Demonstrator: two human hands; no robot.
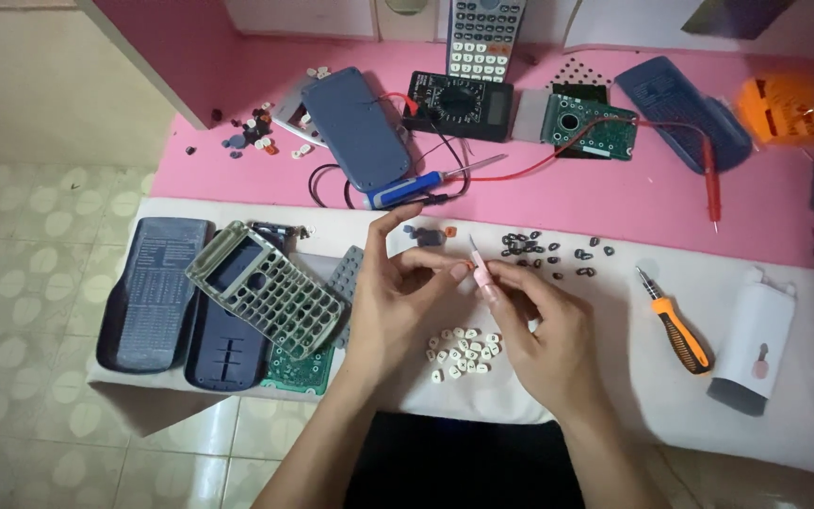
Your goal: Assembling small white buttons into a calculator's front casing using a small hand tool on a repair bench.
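My right hand [544,325] grips a small pink-handled craft knife [482,269], its blade pointing up and away. My left hand [398,292] has its fingertips pinched at the knife's handle, thumb raised; a tiny piece may sit between the fingers, but I cannot make it out. Under both hands lies a heap of small white keycaps [463,353] on a white cloth [614,377]. A scatter of small black keycaps [548,250] lies just beyond the blade.
Left of my hands sit a grey calculator key frame [266,287], a green circuit board [299,369] and dark blue covers [153,292]. An orange screwdriver [678,330] and a white case [756,339] lie right. A multimeter [454,104], blue screwdriver [407,188] and another calculator [482,38] rest on the pink desk.
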